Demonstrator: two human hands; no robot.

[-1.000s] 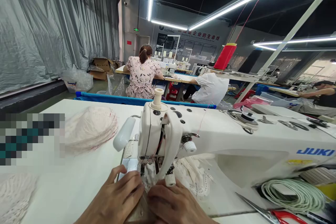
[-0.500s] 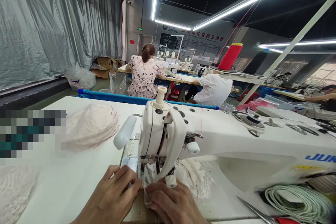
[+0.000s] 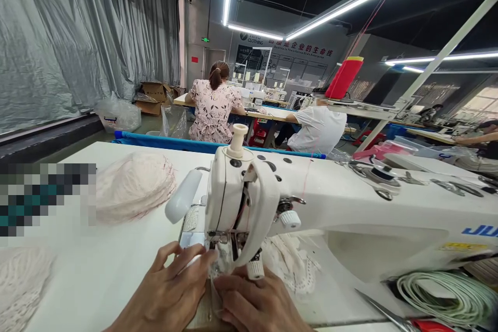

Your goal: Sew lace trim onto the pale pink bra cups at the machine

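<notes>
White lace fabric (image 3: pixel 292 263) lies bunched on the bed of a white sewing machine (image 3: pixel 319 181) and runs under its presser foot. Just left of the foot, my left hand (image 3: pixel 171 282) has bent fingers, the fingertips closed at the edge of the lace. My right hand (image 3: pixel 254 298), directly in front of the needle area, is closed with its fingers pressed together on a sheer strip of the same fabric. The machine's head partly covers the stitching point, and the fingertips of the right hand are partly hidden.
A stack of pale lace pieces (image 3: pixel 134 187) lies on the white table at left, with another lace piece (image 3: pixel 23 282) nearer me. Scissors (image 3: pixel 383 311) and a coil of pale green cord (image 3: pixel 445 298) lie at right. Two people (image 3: pixel 213 106) sit ahead, beyond a blue cloth edge (image 3: pixel 171 142).
My left hand's fingers have shifted slightly forward and right, toward the presser foot. The right hand stays on the fabric almost unmoved. The view has shifted slightly.
</notes>
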